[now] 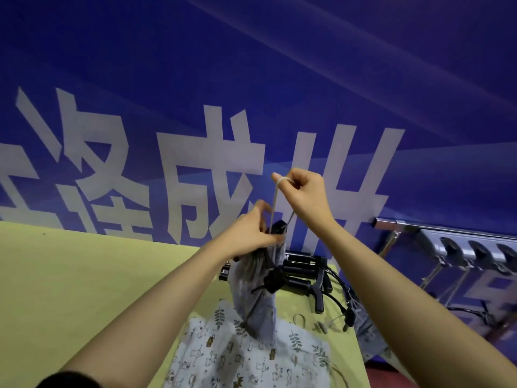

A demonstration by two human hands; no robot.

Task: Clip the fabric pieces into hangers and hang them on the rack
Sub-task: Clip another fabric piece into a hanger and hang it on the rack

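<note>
My left hand (pixel 251 233) grips the top of a black clip hanger (pixel 278 228) with a pale grey fabric piece (pixel 254 292) hanging from it above the table. My right hand (pixel 303 191) is raised higher and pinches a thin beige loop (pixel 275 197) that runs down to the hanger top. A second black clip (pixel 275 280) sits lower on the hanging fabric. More printed fabric pieces (pixel 246 357) lie flat on the yellow-green table (pixel 84 275) below. The silver rack (pixel 458 245) is mounted at the right.
A pile of black hangers (pixel 305 273) lies at the table's far edge. One fabric piece (pixel 363 329) hangs at the right below the rack. A blue banner with white characters (pixel 223 121) fills the background.
</note>
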